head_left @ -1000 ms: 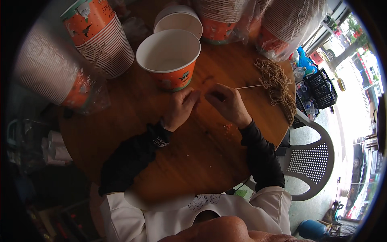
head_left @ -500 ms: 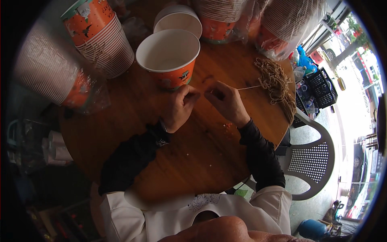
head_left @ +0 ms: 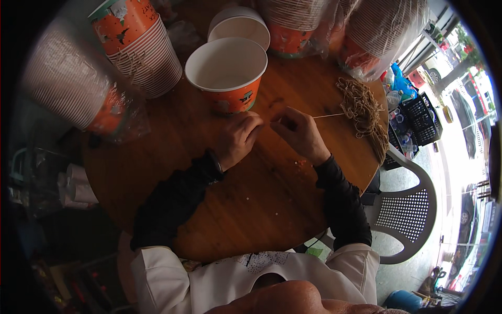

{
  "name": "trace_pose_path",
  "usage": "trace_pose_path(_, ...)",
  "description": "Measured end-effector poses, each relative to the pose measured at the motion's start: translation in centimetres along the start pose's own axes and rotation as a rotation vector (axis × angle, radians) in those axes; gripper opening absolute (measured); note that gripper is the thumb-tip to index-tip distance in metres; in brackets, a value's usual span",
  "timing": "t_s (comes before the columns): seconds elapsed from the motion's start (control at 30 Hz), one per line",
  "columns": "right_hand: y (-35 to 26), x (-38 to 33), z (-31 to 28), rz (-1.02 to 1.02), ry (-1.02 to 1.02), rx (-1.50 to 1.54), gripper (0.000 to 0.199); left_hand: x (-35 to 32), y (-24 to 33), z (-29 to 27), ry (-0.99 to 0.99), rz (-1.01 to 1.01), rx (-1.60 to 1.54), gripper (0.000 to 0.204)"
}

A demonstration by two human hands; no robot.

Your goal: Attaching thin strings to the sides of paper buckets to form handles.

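**Hands pinching string by orange cup**

Orange paper cup (head_left: 228, 76) stood open on round wooden table (head_left: 261, 209), plastic-wrapped cup stacks (head_left: 78, 89) behind. Left hand (head_left: 238, 138) and right hand (head_left: 298, 133) met just below it, fingers clamped on thin string (head_left: 329, 116) running to string bundle (head_left: 363, 112).

Stacked orange-and-white paper cups wrapped in clear plastic sleeves (head_left: 78, 94) at the table's left edge, more sleeved stacks (head_left: 387, 31) at the far right; printed orange labelling on a nearer bare stack (head_left: 133, 31)
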State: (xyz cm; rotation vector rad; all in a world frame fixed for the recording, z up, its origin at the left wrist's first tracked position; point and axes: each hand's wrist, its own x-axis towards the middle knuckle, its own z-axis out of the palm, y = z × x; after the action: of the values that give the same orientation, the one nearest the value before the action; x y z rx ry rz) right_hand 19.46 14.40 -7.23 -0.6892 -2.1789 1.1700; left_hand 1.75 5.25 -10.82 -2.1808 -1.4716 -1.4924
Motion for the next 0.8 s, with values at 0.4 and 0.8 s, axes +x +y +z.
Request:
trace_pose_path(0.4, 0.5, -0.1, 0.5, 0.067, 0.046, 0.224, 0.013, 2.0, -1.3, -6.9, 0.15, 0.297, 0.333, 0.036)
trace_pose_path(0.8, -2.6, -1.1, 2.3, 0.01, 0.204, 0.688, 0.013, 4.3, -0.4, -8.6, -0.03, 0.088, 0.395, 0.016)
